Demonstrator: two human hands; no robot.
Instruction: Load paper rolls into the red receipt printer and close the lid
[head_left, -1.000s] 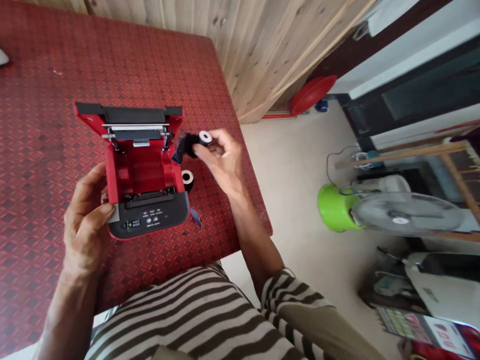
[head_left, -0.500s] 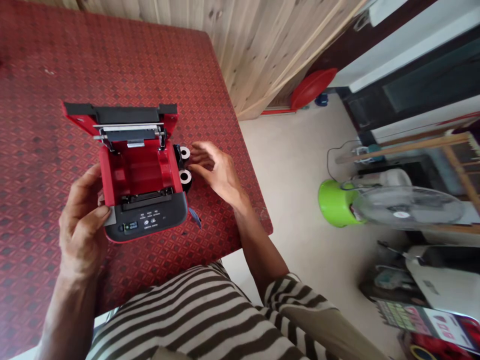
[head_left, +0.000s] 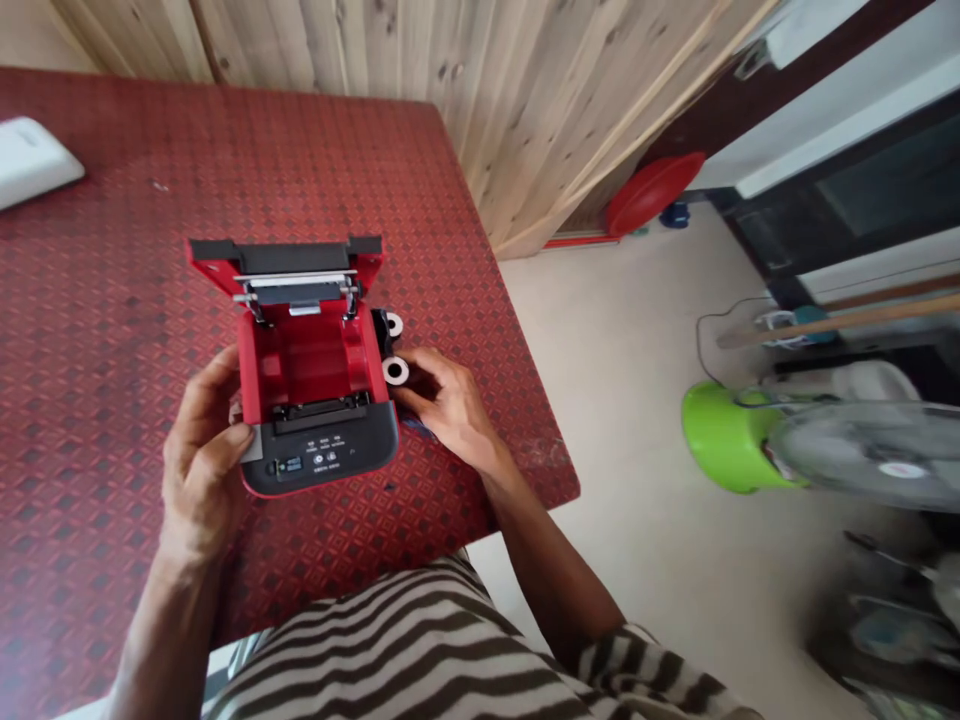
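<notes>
A red and black thermal receipt printer point(head_left: 322, 455) sits on the table with its lid tilted up and its red paper bay exposed. My left hand point(head_left: 202, 450) is closed on its left side, thumb over a small grey piece at the front corner. Two paper rolls with white ends stand against the printer's right side. My right hand point(head_left: 446, 405) has its fingers around the nearer paper roll point(head_left: 395, 371); the fingertips are partly hidden behind it. The farther paper roll point(head_left: 394, 325) lies just beyond. A dark blue item point(head_left: 417, 428) shows partly under my right hand.
The red patterned table point(head_left: 495, 470) ends to the right, by the pale floor. A white object point(head_left: 34, 160) lies at its far left. Wooden panelling point(head_left: 390, 50) borders the back. On the floor stand a green bin-like container point(head_left: 720, 440) and a fan point(head_left: 885, 455).
My right hand has moved in from beside the rolls and closed around the nearer one. The view has shifted, bringing the white object into sight. My left hand keeps its hold.
</notes>
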